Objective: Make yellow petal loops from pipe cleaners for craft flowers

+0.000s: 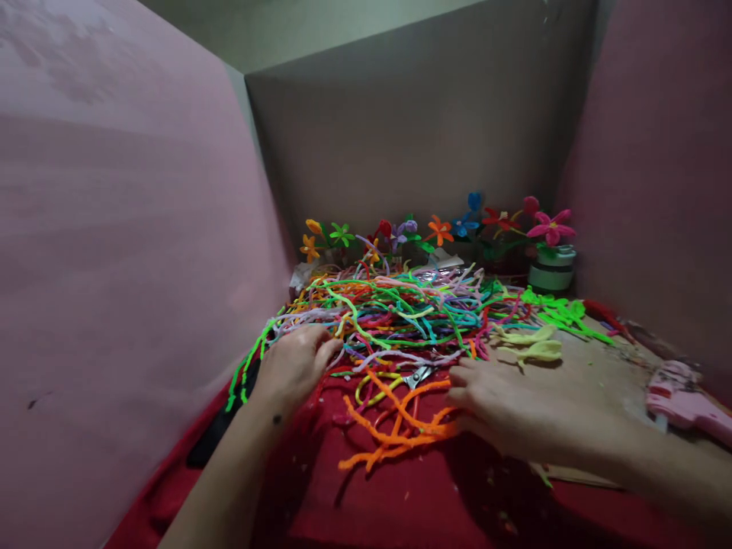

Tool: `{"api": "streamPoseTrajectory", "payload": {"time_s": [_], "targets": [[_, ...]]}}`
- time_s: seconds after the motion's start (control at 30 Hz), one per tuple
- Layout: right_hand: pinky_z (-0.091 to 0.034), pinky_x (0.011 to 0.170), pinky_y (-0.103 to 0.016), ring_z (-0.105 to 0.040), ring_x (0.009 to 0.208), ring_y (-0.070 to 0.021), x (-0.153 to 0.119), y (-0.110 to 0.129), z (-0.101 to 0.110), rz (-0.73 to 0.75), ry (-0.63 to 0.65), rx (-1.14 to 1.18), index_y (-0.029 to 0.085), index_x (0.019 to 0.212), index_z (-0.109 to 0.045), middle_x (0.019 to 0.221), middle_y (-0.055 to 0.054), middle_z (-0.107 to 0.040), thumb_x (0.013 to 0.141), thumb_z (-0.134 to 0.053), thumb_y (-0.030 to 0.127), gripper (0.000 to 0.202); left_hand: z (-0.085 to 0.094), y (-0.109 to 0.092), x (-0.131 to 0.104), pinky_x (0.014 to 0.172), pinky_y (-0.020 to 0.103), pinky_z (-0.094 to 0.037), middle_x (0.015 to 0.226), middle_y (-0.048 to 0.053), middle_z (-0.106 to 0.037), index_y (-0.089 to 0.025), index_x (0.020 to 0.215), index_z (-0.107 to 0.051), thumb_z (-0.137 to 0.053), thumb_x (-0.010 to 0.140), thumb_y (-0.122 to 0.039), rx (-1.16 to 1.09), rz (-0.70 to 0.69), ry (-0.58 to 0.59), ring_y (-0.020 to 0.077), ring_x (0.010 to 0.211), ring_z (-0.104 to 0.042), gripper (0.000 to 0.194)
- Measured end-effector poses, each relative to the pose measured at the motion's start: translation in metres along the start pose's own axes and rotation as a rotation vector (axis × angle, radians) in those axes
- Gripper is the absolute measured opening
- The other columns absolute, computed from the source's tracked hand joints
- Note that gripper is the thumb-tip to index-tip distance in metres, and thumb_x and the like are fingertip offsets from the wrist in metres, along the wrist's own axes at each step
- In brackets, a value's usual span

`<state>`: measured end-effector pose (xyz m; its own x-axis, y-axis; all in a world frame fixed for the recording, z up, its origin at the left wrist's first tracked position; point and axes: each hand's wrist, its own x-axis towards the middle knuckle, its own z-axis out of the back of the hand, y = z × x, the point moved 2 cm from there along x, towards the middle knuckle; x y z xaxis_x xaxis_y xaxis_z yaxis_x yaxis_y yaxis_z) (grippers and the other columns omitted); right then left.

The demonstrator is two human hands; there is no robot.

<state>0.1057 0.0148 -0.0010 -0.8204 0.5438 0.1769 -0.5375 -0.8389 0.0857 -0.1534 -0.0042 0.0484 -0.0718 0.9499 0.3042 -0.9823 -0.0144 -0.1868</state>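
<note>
My right hand (486, 396) is closed on a bunch of orange pipe cleaners (394, 438), which fan out to the left above the red cloth and cast a shadow on it. My left hand (300, 358) reaches into the left front edge of a big tangled heap of many-coloured pipe cleaners (400, 305). Its thumb points right; the other fingers are mostly hidden, so its grip does not show. Between the hands lies a pair of scissors with yellow handles (366, 390), partly under the orange stems. Bright green pipe cleaners (245, 374) hang beside my left wrist.
Pipe-cleaner flowers (440, 229) stand behind the heap, near a pale green jar (550, 271). At the right, a pink glue gun (680, 400) lies on cardboard (600, 389) with pale yellow and green pieces. A dark flat object (209, 438) lies at left. Walls enclose three sides.
</note>
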Motion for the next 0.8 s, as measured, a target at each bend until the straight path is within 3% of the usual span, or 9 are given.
{"api": "streamPoseTrajectory", "payload": {"time_s": [0.17, 0.27, 0.37, 0.43, 0.5, 0.53, 0.63, 0.7, 0.8], "targets": [[-0.040, 0.069, -0.027, -0.055, 0.081, -0.0170, 0.053, -0.016, 0.027, -0.068, -0.073, 0.034, 0.021, 0.093, -0.067, 0.088, -0.007, -0.060, 0.087, -0.045, 0.028, 0.024, -0.001, -0.009, 0.073, 0.079, 0.026, -0.042, 0.102, 0.006, -0.061, -0.019, 0.100, -0.061, -0.051, 0.081, -0.032, 0.101, -0.201, -0.135, 0.0179, 0.093, -0.056, 0.025], [-0.039, 0.084, -0.032, -0.051, 0.102, -0.0229, 0.094, -0.026, 0.028, -0.168, -0.246, -0.032, 0.019, 0.107, -0.063, 0.105, -0.011, -0.057, 0.082, -0.052, 0.030, 0.029, -0.015, 0.000, 0.118, 0.089, 0.029, -0.040, 0.112, 0.008, -0.058, -0.019, 0.109, -0.058, -0.057, 0.075, -0.029, 0.150, -0.167, -0.071, 0.0211, 0.106, -0.051, 0.035], [-0.034, 0.094, -0.036, -0.042, 0.115, -0.0267, 0.132, -0.036, 0.019, -0.232, -0.335, -0.120, 0.015, 0.130, -0.045, 0.126, -0.015, -0.047, 0.080, -0.053, 0.027, 0.051, -0.031, 0.014, 0.139, 0.087, 0.038, -0.040, 0.117, 0.011, -0.055, -0.019, 0.122, -0.048, -0.062, 0.070, -0.034, 0.189, -0.105, -0.019, 0.0281, 0.109, -0.049, 0.056], [-0.029, 0.098, -0.038, -0.034, 0.123, -0.0303, 0.152, -0.046, 0.012, -0.294, -0.319, -0.135, 0.007, 0.139, -0.027, 0.137, -0.019, -0.036, 0.076, -0.059, 0.031, 0.075, -0.041, 0.020, 0.136, 0.087, 0.041, -0.039, 0.115, 0.011, -0.057, -0.020, 0.122, -0.048, -0.066, 0.065, -0.035, 0.214, -0.122, 0.033, 0.0297, 0.107, -0.050, 0.061], [-0.027, 0.100, -0.040, -0.029, 0.126, -0.0331, 0.166, -0.053, 0.005, -0.305, -0.239, -0.139, 0.004, 0.141, -0.017, 0.141, -0.022, -0.029, 0.068, -0.067, 0.035, 0.094, -0.050, 0.020, 0.120, 0.090, 0.042, -0.035, 0.107, 0.009, -0.060, -0.021, 0.113, -0.054, -0.064, 0.067, -0.029, 0.237, -0.186, 0.074, 0.0276, 0.104, -0.052, 0.048], [-0.028, 0.098, -0.041, -0.031, 0.124, -0.0337, 0.170, -0.055, 0.001, -0.286, -0.185, -0.140, 0.003, 0.141, -0.017, 0.138, -0.023, -0.033, 0.065, -0.069, 0.034, 0.097, -0.054, 0.018, 0.110, 0.093, 0.043, -0.032, 0.108, 0.009, -0.059, -0.020, 0.111, -0.055, -0.059, 0.071, -0.024, 0.250, -0.216, 0.064, 0.0269, 0.106, -0.050, 0.041], [-0.034, 0.088, -0.039, -0.045, 0.107, -0.0305, 0.166, -0.052, -0.011, -0.191, -0.045, -0.153, 0.010, 0.132, -0.039, 0.114, -0.017, -0.054, 0.070, -0.063, 0.023, 0.068, -0.059, 0.015, 0.074, 0.094, 0.044, -0.028, 0.108, 0.012, -0.057, -0.016, 0.108, -0.055, -0.047, 0.079, -0.018, 0.271, -0.289, 0.043, 0.0263, 0.106, -0.048, 0.031], [-0.036, 0.081, -0.036, -0.046, 0.100, -0.0269, 0.155, -0.044, -0.019, -0.131, -0.052, -0.183, 0.015, 0.116, -0.055, 0.105, -0.014, -0.056, 0.078, -0.049, 0.012, 0.039, -0.059, 0.015, 0.051, 0.090, 0.042, -0.032, 0.108, 0.012, -0.056, -0.016, 0.112, -0.053, -0.041, 0.082, -0.017, 0.266, -0.390, 0.069, 0.0250, 0.102, -0.049, 0.032], [-0.035, 0.079, -0.037, -0.043, 0.098, -0.0269, 0.134, -0.031, -0.030, -0.048, -0.136, -0.241, 0.017, 0.116, -0.054, 0.106, -0.015, -0.053, 0.083, -0.042, 0.011, 0.036, -0.055, 0.020, 0.026, 0.088, 0.040, -0.033, 0.115, 0.011, -0.053, -0.017, 0.120, -0.047, -0.040, 0.083, -0.016, 0.205, -0.485, 0.141, 0.0233, 0.103, -0.049, 0.037]]}}
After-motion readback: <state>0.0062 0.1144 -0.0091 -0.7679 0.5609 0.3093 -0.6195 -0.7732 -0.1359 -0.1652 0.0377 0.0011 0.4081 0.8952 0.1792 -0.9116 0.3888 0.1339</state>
